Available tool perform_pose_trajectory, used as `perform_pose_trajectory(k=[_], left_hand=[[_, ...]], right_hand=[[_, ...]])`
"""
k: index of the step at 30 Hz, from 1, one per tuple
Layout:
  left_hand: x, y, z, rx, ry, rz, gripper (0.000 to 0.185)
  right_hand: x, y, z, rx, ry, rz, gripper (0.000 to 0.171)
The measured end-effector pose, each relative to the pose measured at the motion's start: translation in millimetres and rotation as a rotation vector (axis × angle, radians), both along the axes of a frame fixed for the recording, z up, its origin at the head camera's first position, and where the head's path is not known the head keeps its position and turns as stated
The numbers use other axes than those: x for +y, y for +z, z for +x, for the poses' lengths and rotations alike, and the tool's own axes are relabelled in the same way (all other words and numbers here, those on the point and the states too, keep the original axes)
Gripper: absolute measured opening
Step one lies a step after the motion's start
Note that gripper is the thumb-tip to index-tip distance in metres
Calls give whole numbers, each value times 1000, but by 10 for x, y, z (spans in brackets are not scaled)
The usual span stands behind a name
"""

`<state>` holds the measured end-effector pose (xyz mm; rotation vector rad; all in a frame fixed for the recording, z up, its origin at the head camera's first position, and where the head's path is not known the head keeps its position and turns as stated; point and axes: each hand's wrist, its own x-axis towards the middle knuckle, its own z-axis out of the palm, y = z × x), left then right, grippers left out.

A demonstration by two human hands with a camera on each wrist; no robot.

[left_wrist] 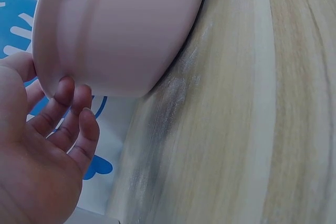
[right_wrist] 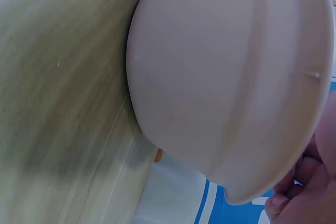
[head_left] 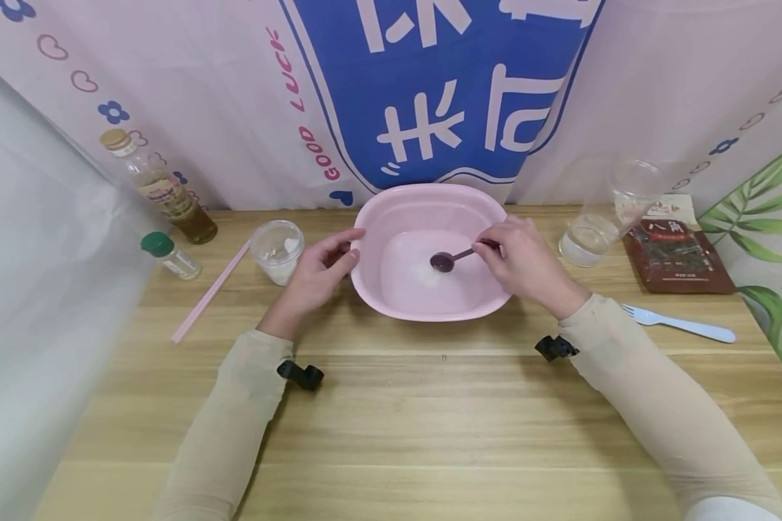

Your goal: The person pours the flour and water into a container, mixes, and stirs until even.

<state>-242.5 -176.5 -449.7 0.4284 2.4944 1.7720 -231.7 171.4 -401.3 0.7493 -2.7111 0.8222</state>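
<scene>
A pink plastic basin (head_left: 397, 307) stands on the table, with a patch of white powder (head_left: 426, 275) on its floor. My left hand (head_left: 322, 271) holds the basin's left rim, and in the left wrist view its thumb and fingertips (left_wrist: 65, 85) meet at that rim. Over the right rim, my right hand (head_left: 524, 260) pinches the handle of a small dark measuring spoon (head_left: 442, 262). The spoon's bowl is inside the basin, above the powder. From the right wrist, the basin wall (right_wrist: 210, 77) hides the spoon, and only part of the hand (right_wrist: 310, 182) shows.
Left of the basin are a jar of white powder (head_left: 277, 250), pink chopsticks (head_left: 211, 291), a green-capped shaker (head_left: 172, 257) and an oil bottle (head_left: 169, 192). On the right stand a clear cup with liquid (head_left: 586, 239), a brown packet (head_left: 678, 253) and a blue fork (head_left: 684, 324).
</scene>
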Motion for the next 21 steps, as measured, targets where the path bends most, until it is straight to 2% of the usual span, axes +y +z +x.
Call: perform_pose_trajectory(k=[10, 21], left_hand=[[0, 0, 7, 10, 1, -3, 41], [4, 7, 4, 11, 1, -11, 41]], right_hand=[[-23, -14, 14, -22, 39, 4, 11], [-15, 0, 3, -15, -23, 21, 13]])
